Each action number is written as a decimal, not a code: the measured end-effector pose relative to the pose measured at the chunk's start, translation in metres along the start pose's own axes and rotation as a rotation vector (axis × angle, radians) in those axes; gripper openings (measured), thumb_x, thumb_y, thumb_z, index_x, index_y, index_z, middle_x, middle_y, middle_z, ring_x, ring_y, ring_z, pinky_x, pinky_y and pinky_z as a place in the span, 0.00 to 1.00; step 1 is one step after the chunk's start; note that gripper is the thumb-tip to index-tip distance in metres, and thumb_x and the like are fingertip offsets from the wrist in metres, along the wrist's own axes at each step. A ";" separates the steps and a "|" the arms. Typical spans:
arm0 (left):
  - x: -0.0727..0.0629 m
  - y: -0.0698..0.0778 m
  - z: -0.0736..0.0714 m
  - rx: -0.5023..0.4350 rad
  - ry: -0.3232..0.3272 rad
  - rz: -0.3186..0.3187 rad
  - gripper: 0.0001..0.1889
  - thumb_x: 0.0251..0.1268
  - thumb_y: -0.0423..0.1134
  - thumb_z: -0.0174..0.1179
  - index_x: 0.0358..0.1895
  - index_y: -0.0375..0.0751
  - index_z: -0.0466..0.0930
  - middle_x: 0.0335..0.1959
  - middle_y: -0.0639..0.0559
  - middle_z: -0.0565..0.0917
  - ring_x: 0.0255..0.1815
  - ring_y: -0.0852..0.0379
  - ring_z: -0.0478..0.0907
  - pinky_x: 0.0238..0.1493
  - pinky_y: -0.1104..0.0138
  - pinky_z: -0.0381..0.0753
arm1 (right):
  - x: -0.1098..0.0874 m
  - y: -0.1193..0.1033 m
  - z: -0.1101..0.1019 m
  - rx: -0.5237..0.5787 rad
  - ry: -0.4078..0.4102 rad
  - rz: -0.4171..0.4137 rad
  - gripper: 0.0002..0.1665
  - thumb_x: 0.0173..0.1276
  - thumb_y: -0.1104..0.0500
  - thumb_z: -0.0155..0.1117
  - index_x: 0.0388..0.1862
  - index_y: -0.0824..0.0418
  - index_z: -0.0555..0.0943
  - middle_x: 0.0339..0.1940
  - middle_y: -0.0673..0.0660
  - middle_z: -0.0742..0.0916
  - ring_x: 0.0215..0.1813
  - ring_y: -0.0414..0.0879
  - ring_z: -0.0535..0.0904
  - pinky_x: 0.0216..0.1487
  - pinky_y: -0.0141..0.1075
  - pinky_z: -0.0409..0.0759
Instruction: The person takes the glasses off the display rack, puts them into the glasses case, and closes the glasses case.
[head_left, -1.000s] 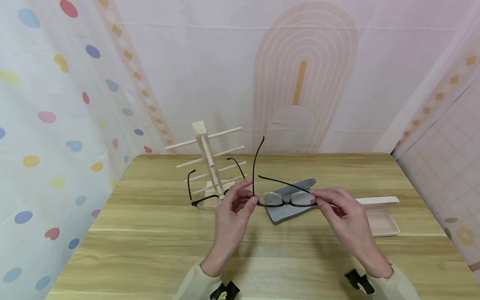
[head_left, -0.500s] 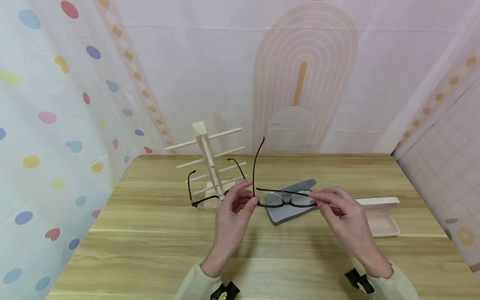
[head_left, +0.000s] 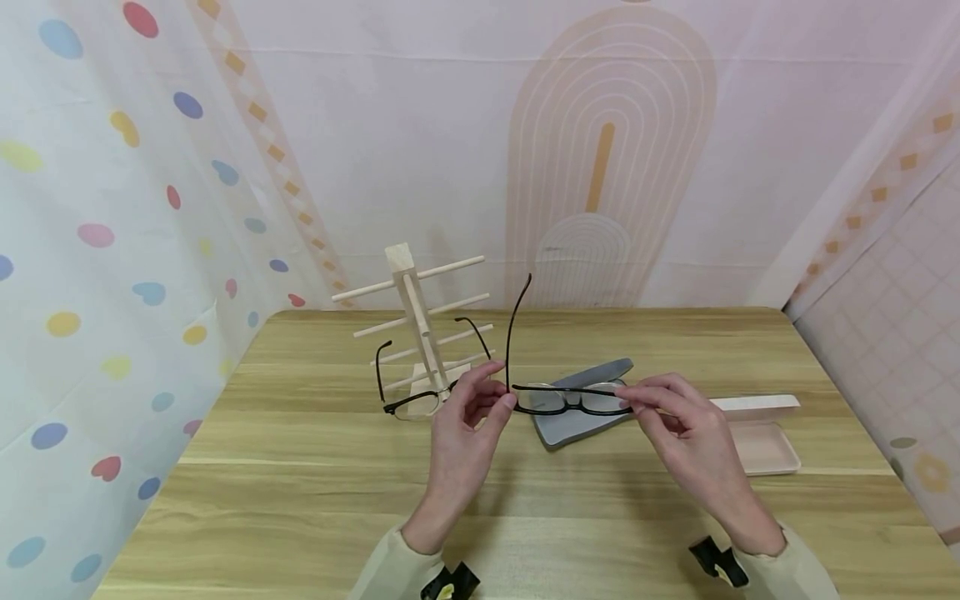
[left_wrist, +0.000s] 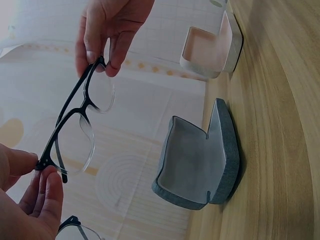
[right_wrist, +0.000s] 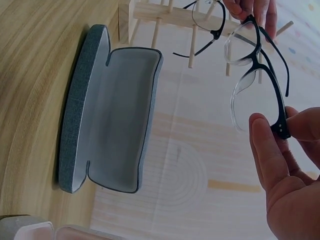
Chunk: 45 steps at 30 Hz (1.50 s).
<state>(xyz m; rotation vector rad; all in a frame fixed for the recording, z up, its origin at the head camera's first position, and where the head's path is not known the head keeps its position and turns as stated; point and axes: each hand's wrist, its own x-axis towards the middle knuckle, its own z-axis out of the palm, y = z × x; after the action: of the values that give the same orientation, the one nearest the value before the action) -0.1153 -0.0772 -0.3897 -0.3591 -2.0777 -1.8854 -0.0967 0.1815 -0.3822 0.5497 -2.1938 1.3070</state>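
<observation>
Both hands hold a pair of black half-rim eyeglasses point(head_left: 573, 407) in the air, lenses facing the head camera. My left hand point(head_left: 463, 446) pinches the left end of the frame by its hinge, thumb against fingers. At the other end, my right hand point(head_left: 690, 433) pinches the right hinge corner. One temple arm stands straight out at the left; the other lies folded across behind the lenses. Beyond the eyeglasses, an open grey glasses case point(left_wrist: 187, 165) rests on the table, partly covered by them in the head view.
A wooden eyeglass stand point(head_left: 416, 308) with several pegs stands left of centre. A second pair of black eyeglasses point(head_left: 388, 407) hangs on it, partly hidden by my left hand. On the right lies an open pale pink case point(head_left: 765, 447). A patterned curtain point(head_left: 420, 150) backs the wooden table point(head_left: 300, 500).
The eyeglasses' right temple arm has swung inward and down, from slanting outward to lying folded along the frame. The hands have stayed nearly in place.
</observation>
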 end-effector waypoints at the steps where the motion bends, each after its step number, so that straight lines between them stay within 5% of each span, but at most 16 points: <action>1: 0.000 0.000 0.000 0.001 0.001 0.004 0.20 0.68 0.27 0.67 0.62 0.42 0.81 0.42 0.45 0.85 0.42 0.53 0.85 0.47 0.69 0.85 | 0.000 0.000 0.000 0.003 0.000 -0.007 0.21 0.65 0.81 0.62 0.46 0.62 0.91 0.42 0.53 0.86 0.40 0.37 0.84 0.38 0.23 0.83; 36: 0.002 -0.005 -0.006 0.095 -0.026 0.131 0.13 0.69 0.26 0.65 0.54 0.38 0.88 0.47 0.47 0.87 0.45 0.62 0.83 0.47 0.68 0.86 | 0.002 0.001 0.007 0.007 0.000 -0.037 0.21 0.63 0.81 0.62 0.45 0.61 0.91 0.42 0.53 0.87 0.37 0.40 0.85 0.36 0.22 0.82; 45: 0.001 -0.004 -0.007 0.181 -0.022 0.135 0.12 0.68 0.27 0.67 0.51 0.41 0.91 0.45 0.52 0.87 0.45 0.53 0.84 0.49 0.66 0.86 | 0.002 0.001 0.006 -0.001 0.002 -0.028 0.21 0.64 0.81 0.63 0.44 0.60 0.91 0.42 0.52 0.87 0.37 0.38 0.84 0.35 0.22 0.81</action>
<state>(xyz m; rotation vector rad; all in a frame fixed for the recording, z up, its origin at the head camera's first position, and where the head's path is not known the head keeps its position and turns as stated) -0.1172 -0.0843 -0.3925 -0.4656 -2.1591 -1.6100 -0.1006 0.1764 -0.3844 0.5770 -2.1774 1.2920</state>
